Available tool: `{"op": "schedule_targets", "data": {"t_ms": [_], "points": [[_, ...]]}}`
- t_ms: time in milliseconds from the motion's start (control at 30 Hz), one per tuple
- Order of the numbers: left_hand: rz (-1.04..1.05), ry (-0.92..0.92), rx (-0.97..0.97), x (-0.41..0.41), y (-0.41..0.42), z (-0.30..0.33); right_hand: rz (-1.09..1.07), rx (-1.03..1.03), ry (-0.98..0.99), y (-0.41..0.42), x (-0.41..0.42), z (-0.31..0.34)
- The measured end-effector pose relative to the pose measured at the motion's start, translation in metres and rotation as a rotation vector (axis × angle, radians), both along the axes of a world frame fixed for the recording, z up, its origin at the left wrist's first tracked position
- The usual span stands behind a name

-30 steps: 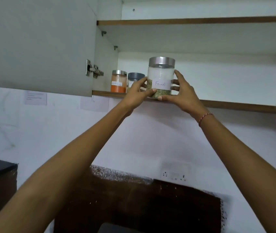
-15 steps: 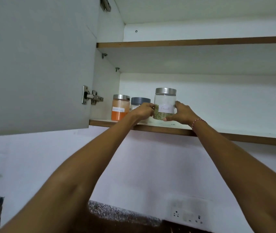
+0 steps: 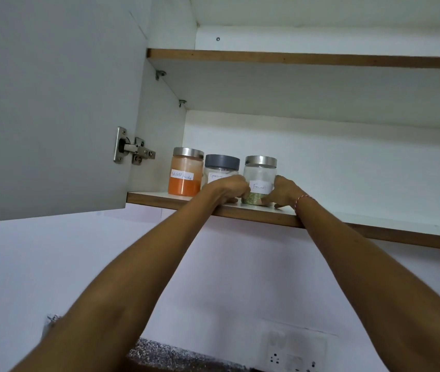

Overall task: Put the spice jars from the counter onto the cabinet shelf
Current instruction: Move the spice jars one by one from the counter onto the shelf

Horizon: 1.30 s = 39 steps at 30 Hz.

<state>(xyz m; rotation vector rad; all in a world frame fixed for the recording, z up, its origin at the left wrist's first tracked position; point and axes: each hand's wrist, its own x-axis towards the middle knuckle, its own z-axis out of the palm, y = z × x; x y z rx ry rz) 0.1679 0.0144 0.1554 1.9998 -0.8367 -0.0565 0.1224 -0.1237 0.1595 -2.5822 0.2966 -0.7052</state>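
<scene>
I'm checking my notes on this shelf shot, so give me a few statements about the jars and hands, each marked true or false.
1. Three jars stand on the lower shelf. True.
2. The fennel jar is at the left end of the row. False: it is the rightmost; the orange powder jar is at the left end.
3. The middle jar has a dark grey lid. True.
4. Only the right hand is at the fennel jar. False: the left hand is at its other side too.
5. The cabinet door is closed. False: it stands open.
</scene>
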Motion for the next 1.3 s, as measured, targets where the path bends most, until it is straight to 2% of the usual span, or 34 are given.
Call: {"op": "schedule_targets", "data": {"t_ms": [133,300,400,467,567,667,767,900,1067,1300], "points": [[0.011,-0.032,-0.031,0.008,0.0,0.0,0.031,0.044,0.053,-0.003,0.005,0.003],[0.078,-0.132,0.062,0.002,0.002,-0.001,0.017,0.025,0.047,-0.001,0.001,0.0],[0.183,-0.308,0.097,-0.007,0.008,-0.004,-0.01,-0.039,0.001,0.005,-0.013,-0.003],[0.341,-0.48,0.033,-0.019,0.011,-0.013,-0.053,-0.155,-0.106,0.009,-0.028,-0.005],[0.527,-0.761,-0.124,-0.042,0.013,-0.03,-0.102,-0.333,-0.368,0.016,-0.051,-0.011],[0.519,-0.984,-0.108,-0.055,0.011,-0.056,-0.056,-0.437,-0.588,0.028,-0.07,-0.029],[0.553,-1.095,-0.062,-0.068,0.008,-0.09,-0.122,-0.572,-0.742,0.037,-0.087,-0.062],[0.535,-1.073,-0.103,-0.095,-0.002,-0.152,-0.154,-0.56,-0.73,0.034,-0.11,-0.132],[0.472,-0.935,0.078,-0.126,-0.015,-0.242,-0.127,-0.494,-0.546,0.02,-0.144,-0.229],[0.359,-0.746,0.186,-0.196,-0.022,-0.354,-0.164,-0.414,-0.291,0.0,-0.219,-0.354]]}}
